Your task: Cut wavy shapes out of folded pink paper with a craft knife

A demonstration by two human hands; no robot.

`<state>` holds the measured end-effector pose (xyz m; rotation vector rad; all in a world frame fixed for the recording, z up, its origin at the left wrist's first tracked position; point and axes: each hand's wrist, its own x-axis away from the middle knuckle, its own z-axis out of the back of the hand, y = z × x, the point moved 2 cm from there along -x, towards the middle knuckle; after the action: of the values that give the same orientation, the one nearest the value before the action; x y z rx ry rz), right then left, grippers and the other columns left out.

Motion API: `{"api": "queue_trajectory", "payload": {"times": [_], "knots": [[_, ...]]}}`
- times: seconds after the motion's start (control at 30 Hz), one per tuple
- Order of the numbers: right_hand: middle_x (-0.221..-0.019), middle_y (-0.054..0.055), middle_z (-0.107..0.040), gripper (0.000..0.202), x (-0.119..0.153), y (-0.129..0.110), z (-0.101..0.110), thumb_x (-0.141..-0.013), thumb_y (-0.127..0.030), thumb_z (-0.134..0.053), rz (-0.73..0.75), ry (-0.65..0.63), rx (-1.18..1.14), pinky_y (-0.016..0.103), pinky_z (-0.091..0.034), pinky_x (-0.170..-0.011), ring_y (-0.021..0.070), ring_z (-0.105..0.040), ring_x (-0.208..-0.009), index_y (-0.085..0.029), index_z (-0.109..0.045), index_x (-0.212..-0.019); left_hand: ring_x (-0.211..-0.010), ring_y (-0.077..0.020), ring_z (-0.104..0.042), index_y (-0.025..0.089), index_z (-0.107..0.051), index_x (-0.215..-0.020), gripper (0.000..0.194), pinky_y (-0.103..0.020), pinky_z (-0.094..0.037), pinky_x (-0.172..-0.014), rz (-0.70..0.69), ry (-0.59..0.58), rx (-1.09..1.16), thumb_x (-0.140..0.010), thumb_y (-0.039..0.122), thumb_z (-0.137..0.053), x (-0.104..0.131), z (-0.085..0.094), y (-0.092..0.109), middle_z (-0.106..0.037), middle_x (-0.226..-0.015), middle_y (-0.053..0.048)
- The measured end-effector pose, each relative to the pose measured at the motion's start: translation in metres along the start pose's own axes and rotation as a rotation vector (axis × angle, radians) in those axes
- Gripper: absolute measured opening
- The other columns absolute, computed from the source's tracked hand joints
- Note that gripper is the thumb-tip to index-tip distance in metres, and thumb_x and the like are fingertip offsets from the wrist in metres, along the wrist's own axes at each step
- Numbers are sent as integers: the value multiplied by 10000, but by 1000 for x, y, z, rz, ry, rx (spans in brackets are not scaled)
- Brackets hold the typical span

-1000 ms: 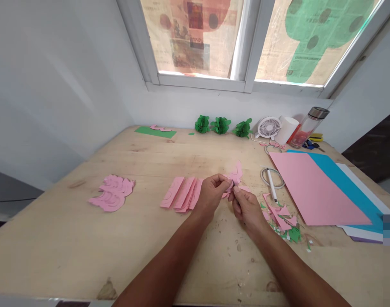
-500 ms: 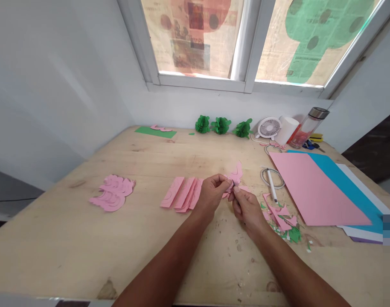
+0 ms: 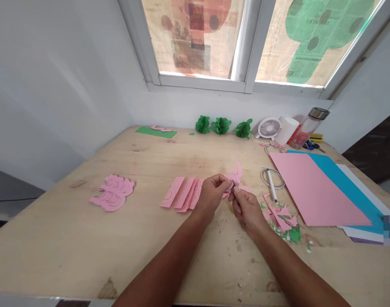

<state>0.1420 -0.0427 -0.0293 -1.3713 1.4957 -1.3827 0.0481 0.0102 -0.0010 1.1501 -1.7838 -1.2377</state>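
Note:
My left hand (image 3: 216, 189) is closed in a pinch on a small pink paper piece (image 3: 236, 171) above the middle of the table. From the other side my right hand (image 3: 246, 207) pinches the same piece, its fingertips almost touching the left ones. A small dark spot shows between the fingertips, too small to name. Just left of my left hand lie several folded pink paper strips (image 3: 172, 192) with drawn curves, partly hidden by that hand. Pink and green paper scraps (image 3: 283, 217) are scattered to the right of my right hand.
Scalloped pink cutouts (image 3: 113, 194) lie stacked at left. At the back stand several green paper figures (image 3: 220, 125), a small fan (image 3: 269, 128) and a glass bottle (image 3: 308, 128). A white pen (image 3: 272, 185) and coloured sheets (image 3: 316, 192) are on the right.

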Motion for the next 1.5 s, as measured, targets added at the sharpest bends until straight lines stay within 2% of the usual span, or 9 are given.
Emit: {"api": "queue_trajectory", "payload": {"times": [0.93,1.5], "knots": [[-341,-95,-314,419,0,-1,0,-748,-559,-544,5,-7,26,215,-91,-353,49,-186,-319,-157,-529,-632,-479,-89,-461,154,-518,-558,195,-225,-353,-521,3,29,-16,-657,275,-634,-1,1,0,-499,-487,31],[-377,-96,-324,397,1,-2,0,-749,-542,-556,-40,-56,-69,199,-108,-344,46,-208,-328,-158,-531,-652,-439,-87,-457,161,-490,-543,206,-230,-354,-509,-6,-4,22,-669,262,-618,1,-2,4,-466,-440,44]]}}
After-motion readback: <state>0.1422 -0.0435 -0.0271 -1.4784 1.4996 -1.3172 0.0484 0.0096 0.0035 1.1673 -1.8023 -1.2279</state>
